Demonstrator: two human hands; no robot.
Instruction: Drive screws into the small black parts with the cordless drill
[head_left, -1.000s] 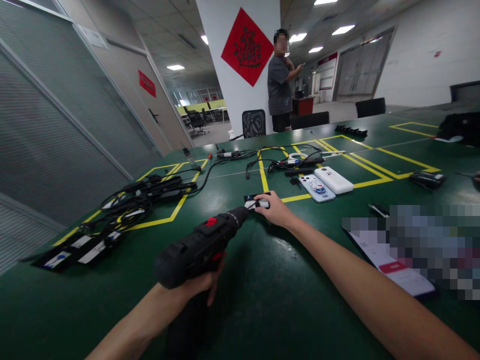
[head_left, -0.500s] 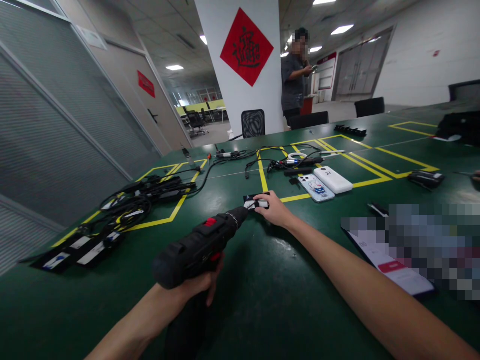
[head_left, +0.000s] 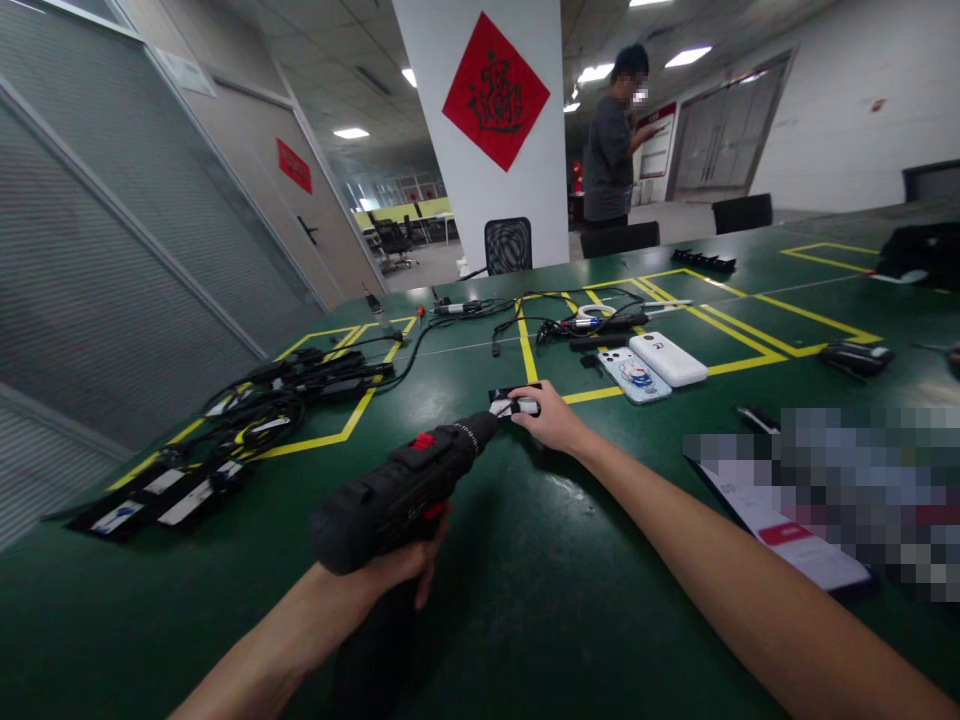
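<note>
A black cordless drill (head_left: 405, 490) with red buttons fills the near middle of the head view. My left hand (head_left: 401, 575) is wrapped round its grip, and the front of the drill points away and to the right. At its tip lies a small black-and-white piece (head_left: 514, 403) on the green table. My right hand (head_left: 551, 415) is closed on the right side of that piece, fingers bent over it. The drill tip meets or nearly meets the piece's left part; the exact contact is too small to make out.
Tangled black cables (head_left: 300, 385) and flat black parts (head_left: 180, 497) lie to the left. A patterned phone (head_left: 636, 375) and a white power bank (head_left: 667, 360) rest beyond my right hand. Yellow tape (head_left: 526, 345) marks the green table (head_left: 600, 640). A person (head_left: 609, 150) stands behind the table.
My hands, the drill and the small piece keep nearly the same places. The person in the background has shifted to the right and turned sideways.
</note>
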